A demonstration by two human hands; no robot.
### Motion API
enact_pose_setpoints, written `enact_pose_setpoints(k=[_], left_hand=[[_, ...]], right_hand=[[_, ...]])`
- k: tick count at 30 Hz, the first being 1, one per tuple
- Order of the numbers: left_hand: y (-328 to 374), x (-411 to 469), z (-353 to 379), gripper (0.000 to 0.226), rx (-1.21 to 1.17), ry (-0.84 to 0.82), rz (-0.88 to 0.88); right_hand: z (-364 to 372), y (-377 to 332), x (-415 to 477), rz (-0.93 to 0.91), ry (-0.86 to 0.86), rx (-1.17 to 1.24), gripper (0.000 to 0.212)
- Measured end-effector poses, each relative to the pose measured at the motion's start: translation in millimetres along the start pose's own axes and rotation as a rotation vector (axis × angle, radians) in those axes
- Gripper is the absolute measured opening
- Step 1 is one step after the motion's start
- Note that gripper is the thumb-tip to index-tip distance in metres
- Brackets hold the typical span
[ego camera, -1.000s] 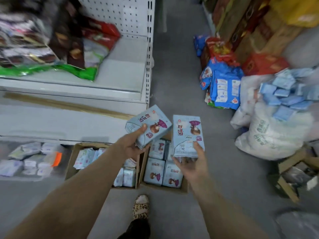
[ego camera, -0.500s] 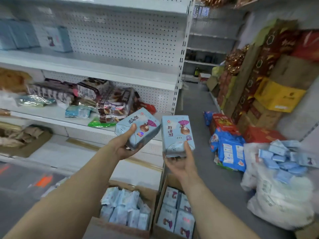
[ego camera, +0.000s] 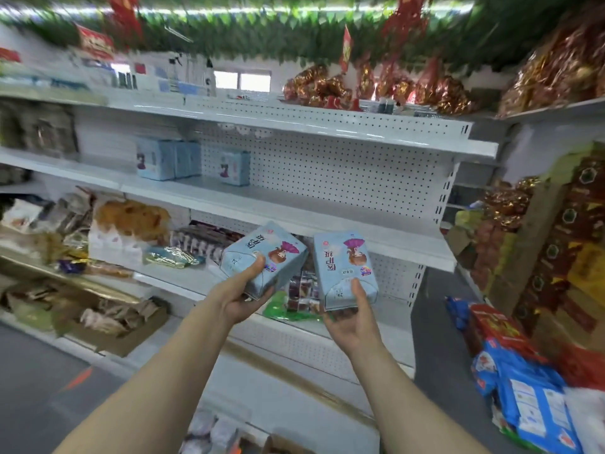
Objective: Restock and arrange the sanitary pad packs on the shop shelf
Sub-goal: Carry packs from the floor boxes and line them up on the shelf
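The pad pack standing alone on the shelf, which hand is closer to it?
Left. The left hand, holding a tilted pack, is almost straight below the lone pad pack; the right hand, holding an upright pack, is below and farther right.

The left pad pack (ego camera: 248,247) and the right pad pack (ego camera: 340,263) are showing smooth pale blue plastic film that is catching a soft sheen. The shelf (ego camera: 294,217) is looking like white painted metal, smooth and faintly glossy along its edge, and its back panel (ego camera: 343,172) is showing matt perforated sheet. The foil bags (ego camera: 314,83) on top are glinting, crinkled red and gold. The cartons (ego camera: 556,244) at the right are showing printed cardboard. The floor (ego camera: 32,388) is looking grey, smooth and matt.
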State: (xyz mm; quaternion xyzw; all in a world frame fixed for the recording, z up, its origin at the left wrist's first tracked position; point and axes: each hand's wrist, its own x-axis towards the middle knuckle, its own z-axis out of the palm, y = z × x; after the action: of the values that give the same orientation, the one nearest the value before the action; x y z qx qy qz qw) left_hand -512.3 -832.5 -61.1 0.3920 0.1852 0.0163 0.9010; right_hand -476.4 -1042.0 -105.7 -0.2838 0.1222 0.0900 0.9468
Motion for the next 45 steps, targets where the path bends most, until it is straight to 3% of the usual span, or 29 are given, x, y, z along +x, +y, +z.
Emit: enact_pose_setpoints(k=[5,10,16,25,31,35,45], left_hand=[[107.8,42.8,-50.4,0.031,0.142,-0.002,0.040],[190.9,94.5,-79.2,0.038,0.272,0.011,0.039],[249.7,164.7,-76.2,0.047,0.378,-0.030,0.009],[323.6,281.4,-45.2,0.066,0.347,-0.008,-0.003],[364.5,331.5,-34.2,0.056,0.467,-0.039,0.033],[380.2,366.1,-40.8,0.025,0.597,-0.099,0.043],[439.9,452.4,-69.3,0.024,0.808,-0.299,0.019]], right_hand=[[92.8,65.0,43.5,-0.008,0.003,0.043,0.064],[159.5,103.8,87.1,0.008,-0.006,0.052,0.068],[211.6,119.8,140.4,-0.017,-0.002,0.065,0.051],[287.4,116.5,248.5,-0.030,-0.062,0.164,0.064],[321.2,114.7,293.0,-0.060,-0.063,0.135,0.068],[331.8,124.0,311.9,-0.110,-0.037,0.129,0.059],[365.8,167.9,342.2,-0.224,0.093,0.104,0.051]])
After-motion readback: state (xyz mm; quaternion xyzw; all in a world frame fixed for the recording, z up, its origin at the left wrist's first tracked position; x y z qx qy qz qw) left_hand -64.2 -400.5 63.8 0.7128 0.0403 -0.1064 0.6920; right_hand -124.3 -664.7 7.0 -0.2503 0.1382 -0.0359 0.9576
